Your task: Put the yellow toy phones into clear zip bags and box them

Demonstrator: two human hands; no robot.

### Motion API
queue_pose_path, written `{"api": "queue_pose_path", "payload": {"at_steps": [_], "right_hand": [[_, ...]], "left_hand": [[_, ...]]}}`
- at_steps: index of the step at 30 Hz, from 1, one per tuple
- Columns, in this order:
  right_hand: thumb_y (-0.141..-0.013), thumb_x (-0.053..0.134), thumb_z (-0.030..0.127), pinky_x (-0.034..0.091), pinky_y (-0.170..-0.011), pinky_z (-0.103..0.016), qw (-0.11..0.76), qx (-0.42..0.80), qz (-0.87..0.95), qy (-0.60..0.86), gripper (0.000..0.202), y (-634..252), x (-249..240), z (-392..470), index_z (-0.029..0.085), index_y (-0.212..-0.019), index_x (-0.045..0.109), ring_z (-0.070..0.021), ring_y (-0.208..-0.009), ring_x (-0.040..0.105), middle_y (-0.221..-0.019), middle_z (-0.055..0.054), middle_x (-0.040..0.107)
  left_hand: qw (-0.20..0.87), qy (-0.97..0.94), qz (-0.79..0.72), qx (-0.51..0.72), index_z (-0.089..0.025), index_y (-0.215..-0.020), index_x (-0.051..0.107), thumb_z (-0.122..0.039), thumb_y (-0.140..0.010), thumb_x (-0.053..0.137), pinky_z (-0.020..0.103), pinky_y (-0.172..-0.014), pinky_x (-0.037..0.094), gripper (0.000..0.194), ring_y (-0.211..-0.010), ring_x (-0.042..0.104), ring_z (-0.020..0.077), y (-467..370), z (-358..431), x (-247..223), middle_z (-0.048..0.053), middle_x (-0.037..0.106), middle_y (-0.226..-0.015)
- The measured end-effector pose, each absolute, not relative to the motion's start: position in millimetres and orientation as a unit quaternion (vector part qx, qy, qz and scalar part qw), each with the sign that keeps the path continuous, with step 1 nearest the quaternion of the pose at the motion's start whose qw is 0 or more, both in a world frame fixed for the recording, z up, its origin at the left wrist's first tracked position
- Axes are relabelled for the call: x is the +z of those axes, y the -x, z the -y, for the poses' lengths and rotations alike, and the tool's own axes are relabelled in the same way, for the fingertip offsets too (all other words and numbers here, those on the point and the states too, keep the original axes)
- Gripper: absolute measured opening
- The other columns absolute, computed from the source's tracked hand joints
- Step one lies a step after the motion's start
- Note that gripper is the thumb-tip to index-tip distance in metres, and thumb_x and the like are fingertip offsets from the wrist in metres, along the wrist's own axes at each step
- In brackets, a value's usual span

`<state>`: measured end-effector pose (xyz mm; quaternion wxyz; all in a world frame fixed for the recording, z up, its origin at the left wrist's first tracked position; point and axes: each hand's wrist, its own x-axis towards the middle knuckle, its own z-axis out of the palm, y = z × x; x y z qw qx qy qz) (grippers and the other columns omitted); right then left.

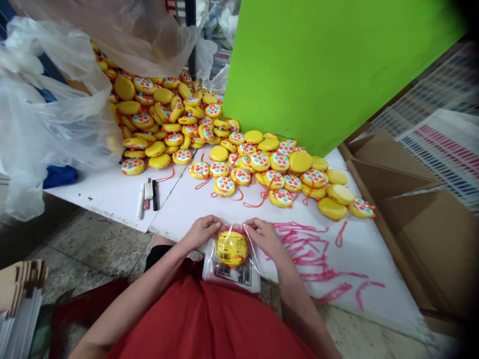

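Between my hands is a clear plastic bag (256, 257) with printing on it. A round yellow toy (232, 248) lies inside, its plain side up behind the print. My left hand (204, 230) pinches the bag's upper left edge, and my right hand (264, 237) pinches the upper right edge. Under it, at the table's near edge, is what looks like a stack of more clear bags (232, 285). Beyond my hands lie several loose yellow toys (224, 186) with coloured dots and orange cord loops.
A large heap of yellow toys (162, 119) spills from a translucent sack (86, 94) at the back left. Pens (154, 194) lie left of my hands. A green panel (314, 65) stands behind. Cardboard boxes (419, 239) line the right side. Pink strips or marks (310, 249) cover the right table area.
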<state>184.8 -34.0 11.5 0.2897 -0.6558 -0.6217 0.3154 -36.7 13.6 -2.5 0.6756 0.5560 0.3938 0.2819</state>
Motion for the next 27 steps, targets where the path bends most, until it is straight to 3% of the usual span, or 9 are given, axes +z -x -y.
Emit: {"api": "queue_pose_path", "payload": {"at_steps": [9,11,14,17,22,27], "right_hand": [[-0.073,0.06,0.035,0.042,-0.065,-0.028,0.404,0.461,0.482,0.626,0.025,-207,11,41,0.018,-0.091,0.062,-0.0173,-0.072,0.058,-0.076,-0.002,0.065],[-0.072,0.061,0.034,0.042,-0.065,-0.027,0.423,0.465,0.461,0.626,0.026,-208,10,43,0.019,-0.092,0.063,-0.0169,-0.071,0.057,-0.075,-0.002,0.065],[-0.07,0.061,0.031,0.041,-0.069,-0.028,0.427,0.463,0.455,0.63,0.015,-208,8,44,0.019,-0.079,0.064,-0.0169,-0.072,0.057,-0.073,-0.001,0.064],[-0.071,0.057,0.03,0.041,-0.071,-0.029,0.417,0.45,0.465,0.638,0.012,-207,8,41,0.019,-0.071,0.061,-0.0176,-0.072,0.056,-0.071,-0.001,0.063],[-0.08,0.049,0.042,0.044,-0.07,-0.031,0.43,0.428,0.473,0.639,0.028,-199,9,35,0.019,-0.094,0.057,-0.0181,-0.073,0.057,-0.073,-0.001,0.062],[-0.076,0.06,0.041,0.043,-0.058,-0.027,0.448,0.422,0.487,0.62,0.038,-200,19,38,0.018,-0.105,0.054,-0.0154,-0.064,0.056,-0.072,-0.001,0.061]], "left_hand": [[0.715,-0.53,-0.375,0.257,-0.014,-0.115,0.06,-0.042,-0.077,0.06,0.029,-0.076,0.045,0.047,-0.08,0.061,0.0166,44,-18,-5,0.008,0.069,-0.097],[0.725,-0.521,-0.373,0.252,-0.014,-0.111,0.063,-0.037,-0.077,0.058,0.027,-0.073,0.045,0.041,-0.076,0.061,0.0149,44,-17,2,0.007,0.069,-0.093],[0.726,-0.515,-0.377,0.258,-0.012,-0.086,0.068,-0.026,-0.073,0.055,0.025,-0.069,0.044,0.023,-0.069,0.058,0.0131,43,-16,10,0.005,0.068,-0.08],[0.722,-0.511,-0.379,0.273,-0.013,-0.071,0.062,-0.021,-0.069,0.05,0.024,-0.066,0.043,0.015,-0.066,0.057,0.0132,42,-16,12,0.003,0.064,-0.07],[0.703,-0.534,-0.377,0.279,-0.014,-0.066,0.057,-0.026,-0.072,0.047,0.026,-0.065,0.043,0.017,-0.066,0.057,0.0153,42,-16,10,0.002,0.061,-0.065],[0.622,-0.61,-0.424,0.248,-0.014,-0.068,0.058,-0.038,-0.08,0.048,0.024,-0.06,0.041,0.029,-0.062,0.053,0.0136,38,-10,13,0.001,0.059,-0.064]]}}
